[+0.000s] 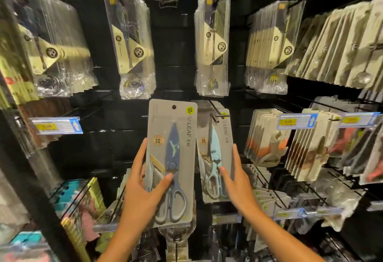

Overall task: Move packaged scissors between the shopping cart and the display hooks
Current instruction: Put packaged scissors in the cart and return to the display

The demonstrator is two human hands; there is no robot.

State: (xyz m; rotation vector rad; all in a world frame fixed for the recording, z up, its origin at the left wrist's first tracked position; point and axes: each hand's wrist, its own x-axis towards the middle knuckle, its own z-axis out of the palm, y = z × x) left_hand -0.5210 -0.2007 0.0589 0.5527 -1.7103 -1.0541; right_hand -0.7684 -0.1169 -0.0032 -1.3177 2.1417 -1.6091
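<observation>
The left hand [143,191] grips the dark-blue scissors pack [171,162] to free its hang-hole, while right hand [236,180] fingers [224,173] steady the hooked light-blue pack [215,158].

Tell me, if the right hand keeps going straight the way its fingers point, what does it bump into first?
The right hand already touches the hanging grey card pack with light blue scissors. Sliding on up along it, it would probably meet the thin black metal display hook holding that pack, though depth is unclear.
</observation>
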